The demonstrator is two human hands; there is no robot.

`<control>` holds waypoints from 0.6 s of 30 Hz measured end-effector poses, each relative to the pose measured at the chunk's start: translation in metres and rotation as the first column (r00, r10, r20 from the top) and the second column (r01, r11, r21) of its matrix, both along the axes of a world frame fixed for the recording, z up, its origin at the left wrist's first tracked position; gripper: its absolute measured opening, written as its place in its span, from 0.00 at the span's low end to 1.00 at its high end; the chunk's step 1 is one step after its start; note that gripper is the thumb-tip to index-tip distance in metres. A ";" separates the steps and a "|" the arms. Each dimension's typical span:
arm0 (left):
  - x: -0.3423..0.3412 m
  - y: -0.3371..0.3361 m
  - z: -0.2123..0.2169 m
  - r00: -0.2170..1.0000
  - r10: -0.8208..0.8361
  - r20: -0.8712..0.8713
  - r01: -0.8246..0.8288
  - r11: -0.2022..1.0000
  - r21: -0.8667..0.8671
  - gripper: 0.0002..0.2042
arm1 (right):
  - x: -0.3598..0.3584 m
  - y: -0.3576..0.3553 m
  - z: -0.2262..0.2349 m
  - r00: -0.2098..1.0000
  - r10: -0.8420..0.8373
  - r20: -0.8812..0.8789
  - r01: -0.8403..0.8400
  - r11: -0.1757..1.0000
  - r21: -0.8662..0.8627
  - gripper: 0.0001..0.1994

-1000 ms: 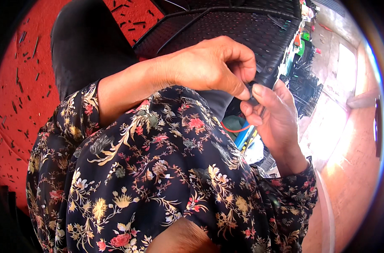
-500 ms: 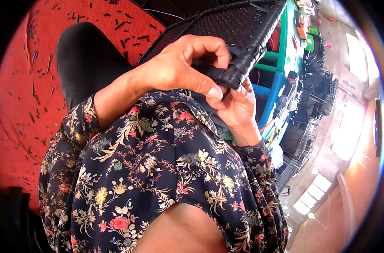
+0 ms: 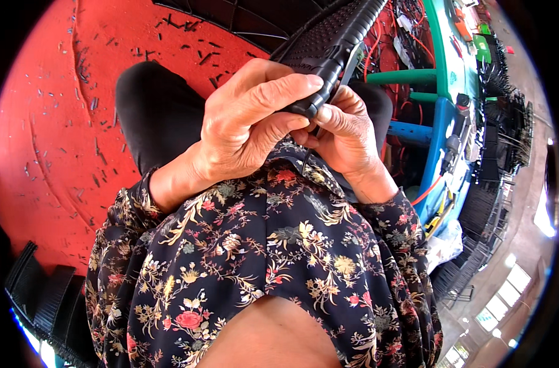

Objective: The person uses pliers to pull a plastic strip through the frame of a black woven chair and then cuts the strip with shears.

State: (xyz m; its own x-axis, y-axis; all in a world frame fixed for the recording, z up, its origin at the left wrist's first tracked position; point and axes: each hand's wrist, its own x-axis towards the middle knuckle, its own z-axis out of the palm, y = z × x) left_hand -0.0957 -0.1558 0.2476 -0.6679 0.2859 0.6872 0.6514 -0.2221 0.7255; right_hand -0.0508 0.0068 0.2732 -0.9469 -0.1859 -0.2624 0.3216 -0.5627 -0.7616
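Observation:
A black woven plastic panel on a dark frame rises from my hands toward the top of the view, seen nearly edge-on. My left hand curls over its lower corner, with thumb and fingers wrapped round the rim. Just right of it and partly beneath, my right hand pinches at the same corner, and a thin black strand hangs down between the two hands. Both forearms wear dark floral sleeves. My black-trousered knee lies under the left hand.
Short black cuttings litter the red floor. A blue and green table frame with red cords stands at the right, and beyond it are stacks of black woven pieces. Another black stack sits at the lower left.
The panel has swung from lying flat across the top to standing nearly edge-on. Both hands have shifted left toward the middle, staying on its corner.

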 end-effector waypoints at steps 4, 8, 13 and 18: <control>-0.004 -0.009 0.012 0.997 0.073 0.009 -0.071 0.987 -0.142 0.15 | -0.005 -0.002 -0.009 0.999 -0.006 -0.049 0.002 0.996 -0.088 0.05; -0.019 -0.020 0.023 0.655 -0.215 0.724 0.236 0.969 0.074 0.16 | -0.012 -0.008 -0.019 0.998 0.021 -0.067 -0.027 0.996 -0.081 0.07; -0.037 -0.019 0.044 0.817 -0.014 0.577 0.360 0.794 -0.490 0.24 | -0.009 -0.008 -0.019 0.996 0.000 -0.084 -0.006 0.997 -0.079 0.07; -0.053 0.000 0.062 0.707 -0.224 0.671 0.640 0.607 -0.472 0.17 | -0.013 -0.005 -0.026 0.987 -0.061 -0.147 0.037 0.986 -0.162 0.08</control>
State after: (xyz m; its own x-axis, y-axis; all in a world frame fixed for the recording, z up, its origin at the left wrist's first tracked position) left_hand -0.1491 -0.1555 0.3100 -0.4965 0.8471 -0.1893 0.0999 0.2725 0.9570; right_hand -0.0638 0.0014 0.2470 -0.9823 -0.1658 -0.0869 0.1787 -0.6919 -0.6996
